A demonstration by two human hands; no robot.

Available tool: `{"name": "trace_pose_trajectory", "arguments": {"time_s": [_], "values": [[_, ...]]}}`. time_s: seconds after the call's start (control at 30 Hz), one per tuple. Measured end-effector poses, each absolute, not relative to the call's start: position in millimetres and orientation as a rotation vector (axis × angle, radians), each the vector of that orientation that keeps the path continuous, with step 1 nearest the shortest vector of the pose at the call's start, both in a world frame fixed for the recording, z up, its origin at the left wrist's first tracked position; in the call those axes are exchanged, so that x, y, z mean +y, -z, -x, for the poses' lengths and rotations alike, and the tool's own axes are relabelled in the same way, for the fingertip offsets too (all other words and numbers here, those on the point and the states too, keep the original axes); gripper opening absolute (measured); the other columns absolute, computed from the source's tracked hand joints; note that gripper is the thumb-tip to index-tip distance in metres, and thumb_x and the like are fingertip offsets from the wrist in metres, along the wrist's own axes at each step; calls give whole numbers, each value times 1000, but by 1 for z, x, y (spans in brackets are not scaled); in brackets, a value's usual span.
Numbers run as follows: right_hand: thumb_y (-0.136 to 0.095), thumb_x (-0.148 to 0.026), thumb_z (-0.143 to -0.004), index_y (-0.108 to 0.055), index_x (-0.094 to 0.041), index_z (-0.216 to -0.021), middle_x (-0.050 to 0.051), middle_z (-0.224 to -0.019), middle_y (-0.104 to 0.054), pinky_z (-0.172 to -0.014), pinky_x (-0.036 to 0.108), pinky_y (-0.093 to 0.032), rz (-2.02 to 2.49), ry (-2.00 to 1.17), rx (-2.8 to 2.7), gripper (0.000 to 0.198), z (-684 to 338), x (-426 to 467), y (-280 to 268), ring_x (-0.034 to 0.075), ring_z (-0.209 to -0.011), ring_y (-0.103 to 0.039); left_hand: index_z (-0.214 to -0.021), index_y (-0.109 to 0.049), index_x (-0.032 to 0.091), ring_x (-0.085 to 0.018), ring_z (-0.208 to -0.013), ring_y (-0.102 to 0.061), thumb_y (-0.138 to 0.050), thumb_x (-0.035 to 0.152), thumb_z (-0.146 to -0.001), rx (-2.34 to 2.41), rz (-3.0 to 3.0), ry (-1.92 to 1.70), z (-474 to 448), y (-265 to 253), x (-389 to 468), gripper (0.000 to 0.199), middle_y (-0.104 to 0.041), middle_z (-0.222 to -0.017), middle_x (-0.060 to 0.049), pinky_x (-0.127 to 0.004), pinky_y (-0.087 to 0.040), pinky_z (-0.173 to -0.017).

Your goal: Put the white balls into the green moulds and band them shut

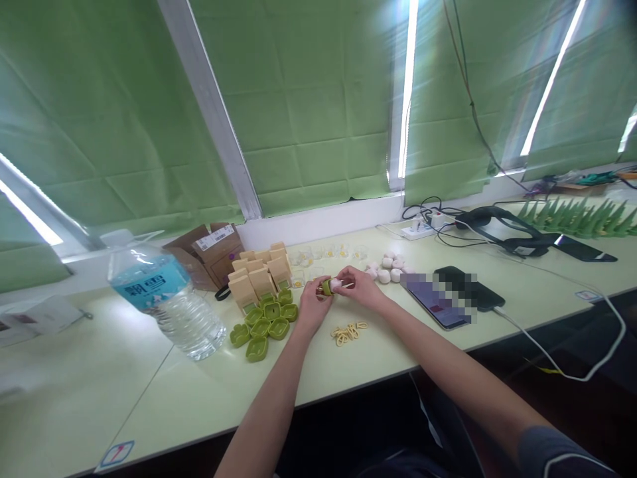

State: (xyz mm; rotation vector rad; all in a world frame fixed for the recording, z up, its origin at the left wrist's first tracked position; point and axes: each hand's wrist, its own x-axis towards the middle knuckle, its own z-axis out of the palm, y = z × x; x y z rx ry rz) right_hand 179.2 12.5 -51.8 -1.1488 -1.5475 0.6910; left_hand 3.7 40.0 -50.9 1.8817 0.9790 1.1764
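Note:
My left hand (313,304) is closed around a small green cup (326,287), which is tilted sideways above the table. With its fingertips my right hand (359,287) pinches a pale pink-white round piece (336,284) at the cup's mouth; whether it sits inside is unclear. More green cups (260,326) of varied outline stand in a cluster left of my left hand. Beyond my right hand lies a pile of similar pale round pieces (384,275). Several cream-yellow loops (343,334) are heaped on the table nearer to me, below my hands.
Tan upright blocks (259,275) and small clear pieces with yellow centres (330,251) stand behind the cups. A large water bottle (169,299) and an open cardboard box (212,255) are at left. To the right lie phones (435,302), a white cable (542,362) and a power strip (421,230).

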Motion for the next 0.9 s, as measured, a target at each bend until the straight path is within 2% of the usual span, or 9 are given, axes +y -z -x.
{"name": "trace_pose_trajectory", "arguments": {"time_s": [0.1,0.23,0.5,0.73,0.83,0.9], "values": [[-71,-39,-77,-59,-18,-97,4,-97,-69,-79,30,-56,1143,-645,-1540,31,-178,12,50,15,-88,-67,-122,-62,22,-15,-90,-63,-73,25,-74,912,-1694,-1084,-3,46,38,49,-61,-115,-10,-28,-53,-81],[-69,-37,-79,-64,-19,-98,5,-103,-66,-79,29,-57,1113,-572,-1576,27,-176,11,48,15,-91,-65,-121,-63,20,-14,-88,-64,-74,34,-75,885,-1451,-1062,-2,45,41,49,-59,-117,-11,-29,-54,-82],[-67,-33,-83,-71,-20,-97,7,-101,-64,-71,26,-54,1149,-458,-1702,20,-171,9,49,16,-88,-64,-113,-67,15,-13,-80,-64,-77,40,-72,825,-1350,-1066,-1,59,51,49,-63,-102,-9,-28,-55,-77],[-64,-23,-84,-70,-18,-98,7,-101,-64,-74,25,-51,1139,-313,-1821,16,-167,10,50,15,-90,-62,-114,-66,15,-15,-82,-65,-76,46,-72,798,-1389,-1074,-1,66,56,53,-65,-104,-9,-30,-57,-75],[-62,-21,-85,-65,-18,-106,6,-102,-65,-82,28,-49,1137,-225,-1870,22,-168,11,50,16,-93,-61,-115,-65,15,-15,-81,-65,-71,47,-76,815,-1453,-1071,-2,66,54,50,-64,-106,-10,-32,-58,-75],[-63,-25,-85,-62,-19,-112,5,-104,-67,-83,28,-48,1149,-242,-1860,28,-169,11,51,16,-92,-62,-116,-64,16,-16,-81,-65,-68,48,-79,812,-1475,-1062,-2,65,53,49,-64,-107,-10,-34,-58,-76]]}}
